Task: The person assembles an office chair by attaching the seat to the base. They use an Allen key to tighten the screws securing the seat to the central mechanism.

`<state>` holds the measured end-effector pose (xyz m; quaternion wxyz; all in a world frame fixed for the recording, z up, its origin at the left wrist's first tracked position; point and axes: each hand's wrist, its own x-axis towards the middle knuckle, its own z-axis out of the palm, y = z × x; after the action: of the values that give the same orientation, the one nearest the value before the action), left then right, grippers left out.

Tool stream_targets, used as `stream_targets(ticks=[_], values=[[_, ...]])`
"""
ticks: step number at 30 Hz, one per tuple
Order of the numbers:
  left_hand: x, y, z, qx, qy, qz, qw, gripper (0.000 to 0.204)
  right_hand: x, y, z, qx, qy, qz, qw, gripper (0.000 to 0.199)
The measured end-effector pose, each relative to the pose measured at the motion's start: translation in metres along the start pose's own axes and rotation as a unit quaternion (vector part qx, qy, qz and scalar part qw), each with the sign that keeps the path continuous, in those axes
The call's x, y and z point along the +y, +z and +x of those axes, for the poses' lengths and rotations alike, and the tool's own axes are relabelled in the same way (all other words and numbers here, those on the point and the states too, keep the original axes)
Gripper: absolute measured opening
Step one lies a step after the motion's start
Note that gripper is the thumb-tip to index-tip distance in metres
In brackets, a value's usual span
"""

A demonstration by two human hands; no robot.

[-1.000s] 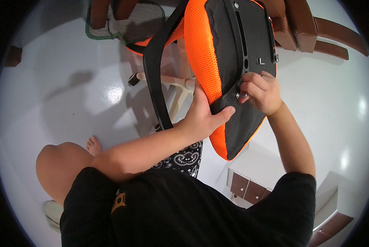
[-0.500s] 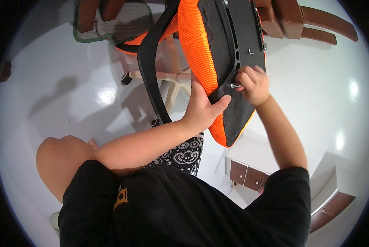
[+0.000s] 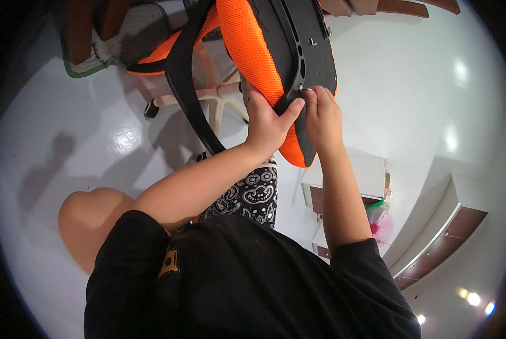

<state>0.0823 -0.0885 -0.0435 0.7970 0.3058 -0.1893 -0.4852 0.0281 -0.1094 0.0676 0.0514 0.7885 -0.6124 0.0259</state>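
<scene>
A chair seat (image 3: 252, 48) with orange mesh and a black underside is tilted up in front of me. A curved black armrest (image 3: 190, 85) runs down its left side, with its slotted bracket (image 3: 296, 48) lying along the underside. My left hand (image 3: 267, 121) is closed round the seat's edge, thumb on the bracket's lower end. My right hand (image 3: 324, 117) pinches a thin silver hex key (image 3: 306, 88) at a bolt in the bracket; most of the key is hidden by the fingers. A small L-shaped metal piece (image 3: 312, 42) shows higher on the underside.
A pale wheeled chair base (image 3: 214, 93) stands on the glossy floor behind the armrest. Brown wooden furniture legs (image 3: 81, 34) and a grey mat with green edging (image 3: 86, 70) are at the far left. White cabinets with brown doors (image 3: 448, 240) stand at the lower right.
The view has shifted, so the seat and both hands appear further left and higher. My right hand has turned, its fingers now pointing up beside the bolt. My left hand keeps its hold.
</scene>
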Motion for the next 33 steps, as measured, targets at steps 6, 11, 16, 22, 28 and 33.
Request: stream_targets(ticks=[6,11,16,22,28,33], values=[[-0.026,-0.002,-0.004,0.019,-0.025,0.004,0.999,0.065,-0.021,0.014,-0.005,-0.008,0.127,-0.101,0.987,0.033],[-0.020,0.000,0.000,0.061,0.009,-0.011,0.998,0.062,-0.041,0.012,-0.005,-0.030,0.189,-0.068,0.979,0.038],[-0.022,0.010,-0.012,0.044,0.012,0.012,0.999,0.062,-0.014,-0.009,-0.028,-0.048,0.088,0.046,0.994,0.030],[-0.006,0.011,-0.024,-0.015,-0.077,-0.051,0.996,0.062,0.045,-0.036,-0.026,-0.175,-0.128,0.090,0.972,0.034],[0.021,0.026,-0.025,-0.048,-0.059,-0.007,0.997,0.061,0.075,-0.068,0.040,-0.110,-0.525,-0.022,0.844,0.036],[0.023,0.022,-0.033,-0.034,-0.044,0.002,0.998,0.060,0.039,-0.082,0.081,-0.091,-0.654,-0.001,0.751,0.057]])
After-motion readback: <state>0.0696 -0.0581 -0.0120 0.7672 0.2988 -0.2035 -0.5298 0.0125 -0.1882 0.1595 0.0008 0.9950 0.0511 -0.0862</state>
